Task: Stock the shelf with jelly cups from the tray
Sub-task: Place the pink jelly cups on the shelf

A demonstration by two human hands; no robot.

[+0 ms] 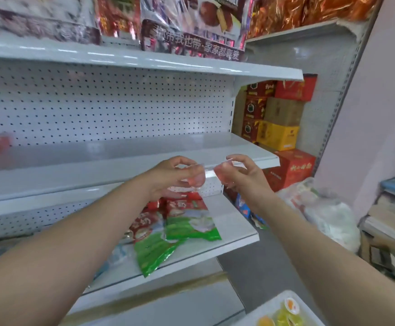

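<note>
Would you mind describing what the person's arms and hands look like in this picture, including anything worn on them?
Both forearms are bare as far as the frame shows: no sleeves, gloves, watch or bracelets. The left hand and right hand show no rings that I can make out, though motion blur softens the fingers. Fingernails look short and unpainted where visible.
</note>
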